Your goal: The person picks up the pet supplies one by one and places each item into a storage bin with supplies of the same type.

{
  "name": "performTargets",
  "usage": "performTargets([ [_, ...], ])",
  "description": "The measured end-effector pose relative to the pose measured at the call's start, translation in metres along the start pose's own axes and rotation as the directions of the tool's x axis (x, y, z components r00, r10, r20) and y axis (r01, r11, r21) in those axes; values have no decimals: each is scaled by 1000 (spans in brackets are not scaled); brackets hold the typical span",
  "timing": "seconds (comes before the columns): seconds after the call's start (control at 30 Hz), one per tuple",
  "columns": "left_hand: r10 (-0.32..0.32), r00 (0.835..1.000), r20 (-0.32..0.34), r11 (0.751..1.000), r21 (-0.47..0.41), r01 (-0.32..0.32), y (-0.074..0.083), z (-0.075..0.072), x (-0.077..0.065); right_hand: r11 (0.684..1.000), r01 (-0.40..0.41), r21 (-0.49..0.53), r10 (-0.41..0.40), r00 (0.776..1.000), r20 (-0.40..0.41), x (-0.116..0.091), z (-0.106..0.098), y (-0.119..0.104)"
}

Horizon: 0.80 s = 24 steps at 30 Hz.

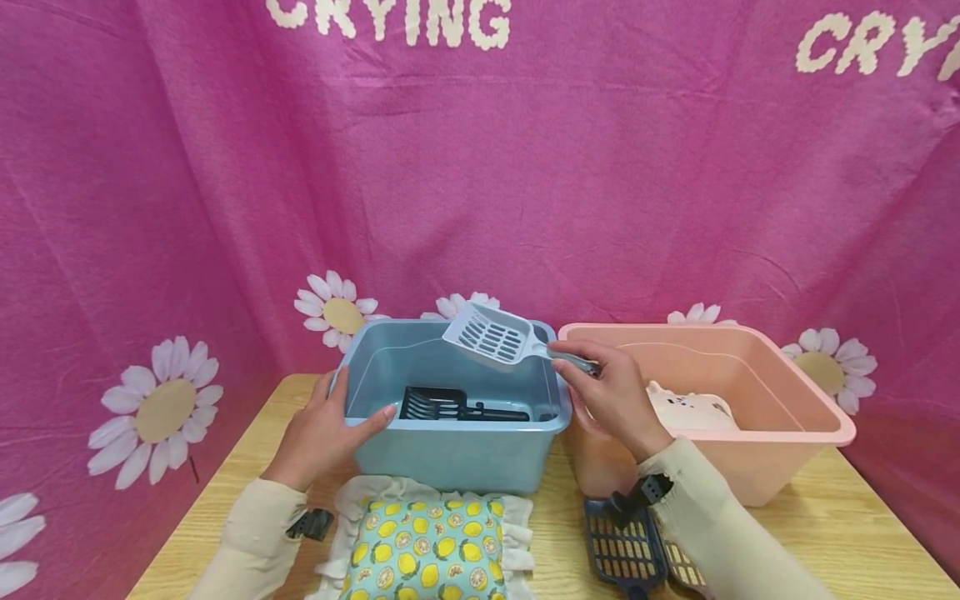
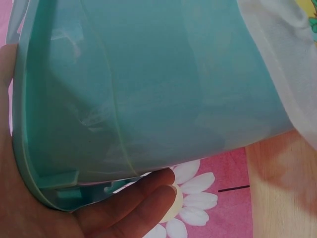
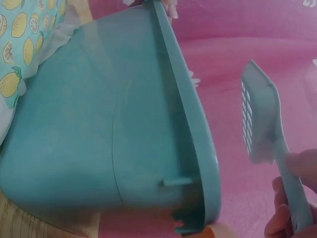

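My right hand (image 1: 611,392) pinches the handle of a light blue-grey slotted litter scoop (image 1: 491,335) between thumb and fingers. The scoop's head is raised over the blue bin (image 1: 450,454), and in the right wrist view it stands beyond the rim. At the bin's front left corner, my left hand (image 1: 318,429) rests with its thumb stretched along the front rim and its fingers at the left side. Inside that bin lies a black slotted scoop (image 1: 435,404).
A pink bin (image 1: 787,375) stands to the right, holding a cream-coloured item with dark marks (image 1: 693,411). In front lie a lemon-print cushion (image 1: 427,546) with white ruffles, a dark blue scoop (image 1: 624,546) and another scoop (image 1: 682,567) partly under my right sleeve. A pink curtain (image 1: 480,167) hangs behind.
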<state>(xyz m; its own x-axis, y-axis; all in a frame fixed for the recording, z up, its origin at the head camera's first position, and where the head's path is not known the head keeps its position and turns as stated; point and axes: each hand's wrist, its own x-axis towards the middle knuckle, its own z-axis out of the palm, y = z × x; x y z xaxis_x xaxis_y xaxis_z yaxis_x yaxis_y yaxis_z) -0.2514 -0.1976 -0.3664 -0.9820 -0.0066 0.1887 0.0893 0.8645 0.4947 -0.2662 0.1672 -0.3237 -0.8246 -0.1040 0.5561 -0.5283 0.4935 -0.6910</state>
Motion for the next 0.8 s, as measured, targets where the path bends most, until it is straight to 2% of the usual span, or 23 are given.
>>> performTargets([
  [0.4, 19, 1000, -12, 1000, 11, -19, 3, 0, 0, 999, -8, 43, 4, 995, 98, 12, 22, -5],
  [0.8, -3, 1000, 6, 1000, 18, 2, 3, -1, 0, 995, 88, 49, -95, 982, 165, 19, 47, -3],
])
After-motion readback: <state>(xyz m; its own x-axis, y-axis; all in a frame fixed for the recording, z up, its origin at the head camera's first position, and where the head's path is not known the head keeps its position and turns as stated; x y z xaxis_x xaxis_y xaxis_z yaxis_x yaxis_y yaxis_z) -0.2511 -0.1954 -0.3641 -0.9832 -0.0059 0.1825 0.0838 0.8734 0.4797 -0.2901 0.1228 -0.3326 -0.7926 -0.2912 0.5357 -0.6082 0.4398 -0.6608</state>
